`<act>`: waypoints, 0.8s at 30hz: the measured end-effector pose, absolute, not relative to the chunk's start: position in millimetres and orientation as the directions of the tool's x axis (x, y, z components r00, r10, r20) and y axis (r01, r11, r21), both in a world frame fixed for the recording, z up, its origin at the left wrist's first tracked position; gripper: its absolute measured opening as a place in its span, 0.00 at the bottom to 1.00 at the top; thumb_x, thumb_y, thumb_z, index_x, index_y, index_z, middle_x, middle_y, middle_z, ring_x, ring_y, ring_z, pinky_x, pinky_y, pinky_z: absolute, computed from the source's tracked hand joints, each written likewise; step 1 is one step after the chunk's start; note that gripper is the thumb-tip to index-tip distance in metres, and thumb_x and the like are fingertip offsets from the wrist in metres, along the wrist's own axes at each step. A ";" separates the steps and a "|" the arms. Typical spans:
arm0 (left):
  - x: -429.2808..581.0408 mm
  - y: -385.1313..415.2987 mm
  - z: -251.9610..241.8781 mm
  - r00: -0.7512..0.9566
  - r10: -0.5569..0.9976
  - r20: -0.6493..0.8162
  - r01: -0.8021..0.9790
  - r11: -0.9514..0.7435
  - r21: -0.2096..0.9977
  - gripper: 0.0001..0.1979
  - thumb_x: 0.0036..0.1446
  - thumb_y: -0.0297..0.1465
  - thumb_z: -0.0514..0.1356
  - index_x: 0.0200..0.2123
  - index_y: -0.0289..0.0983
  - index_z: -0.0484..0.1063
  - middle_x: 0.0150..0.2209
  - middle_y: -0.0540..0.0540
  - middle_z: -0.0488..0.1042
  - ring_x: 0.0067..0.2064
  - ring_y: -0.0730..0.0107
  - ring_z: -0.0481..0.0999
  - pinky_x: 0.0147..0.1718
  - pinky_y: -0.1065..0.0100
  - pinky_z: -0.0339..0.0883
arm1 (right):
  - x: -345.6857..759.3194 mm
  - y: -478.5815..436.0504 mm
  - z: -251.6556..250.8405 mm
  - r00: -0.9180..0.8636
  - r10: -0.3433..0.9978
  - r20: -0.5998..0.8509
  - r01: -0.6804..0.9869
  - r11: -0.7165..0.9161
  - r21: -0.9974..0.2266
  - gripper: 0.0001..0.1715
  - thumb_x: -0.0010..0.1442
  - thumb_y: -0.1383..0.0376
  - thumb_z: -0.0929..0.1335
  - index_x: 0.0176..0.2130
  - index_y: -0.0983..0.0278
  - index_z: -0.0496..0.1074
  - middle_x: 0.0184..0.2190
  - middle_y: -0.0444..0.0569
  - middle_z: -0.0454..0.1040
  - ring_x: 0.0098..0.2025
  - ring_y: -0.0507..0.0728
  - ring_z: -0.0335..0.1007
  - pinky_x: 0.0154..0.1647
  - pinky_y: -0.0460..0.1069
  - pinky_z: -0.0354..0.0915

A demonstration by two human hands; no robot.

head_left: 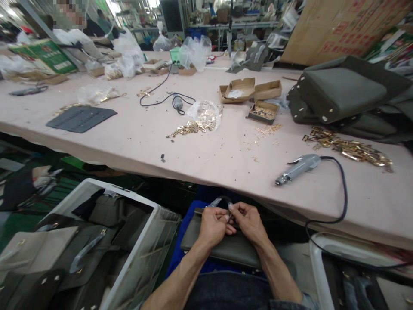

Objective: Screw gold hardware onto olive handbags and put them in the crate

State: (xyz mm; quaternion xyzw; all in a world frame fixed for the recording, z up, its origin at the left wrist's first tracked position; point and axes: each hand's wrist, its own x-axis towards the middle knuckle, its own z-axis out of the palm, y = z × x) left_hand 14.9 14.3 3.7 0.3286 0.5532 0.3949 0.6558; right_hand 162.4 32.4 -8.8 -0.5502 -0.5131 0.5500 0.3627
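Left hand: the left hand [214,226] rests on top of the handbag, its fingers [226,215] curled and pinched on the base of the handle.
Right hand: the right hand [249,221] meets the left one thumb to thumb; its fingers are closed on the same spot of the handle.
Handbag: a dark olive handbag [222,249] lies flat across the person's lap, below the near edge of the surface.
Handle: the handle [221,200] arches up from the bag's top edge just above both hands. It looks wrapped in clear film, though the detail is too small to be sure.
Surface: a long pale pink surface [206,155] runs across the view.
Electric screwdriver: a grey electric screwdriver [298,168] lies on the surface to the right of the hands, and its black cable [343,193] loops over the near edge.
Gold fittings: a loose heap of gold fittings [353,150] sits beside a stack of olive bags [338,92] on the right.
Plastic bag: a plastic bag [204,115] of similar gold parts lies mid-surface.
Cardboard boxes: small open cardboard boxes [248,89] stand behind the plastic bag.
Crate: a white crate [142,252] to the person's left holds more bags in olive and beige.
Mat: a dark grey mat [80,118] lies on the far left of the surface.
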 end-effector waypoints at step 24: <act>12.3 12.0 -1.4 0.057 0.871 -0.488 -0.226 0.487 0.843 0.16 0.52 0.36 0.72 0.34 0.28 0.75 0.28 0.34 0.81 0.23 0.57 0.82 0.19 0.70 0.76 | 153.4 36.1 -8.6 -0.125 0.959 -0.256 0.165 -0.235 -0.958 0.26 0.58 0.45 0.73 0.27 0.65 0.76 0.21 0.48 0.76 0.23 0.55 0.70 0.25 0.47 0.62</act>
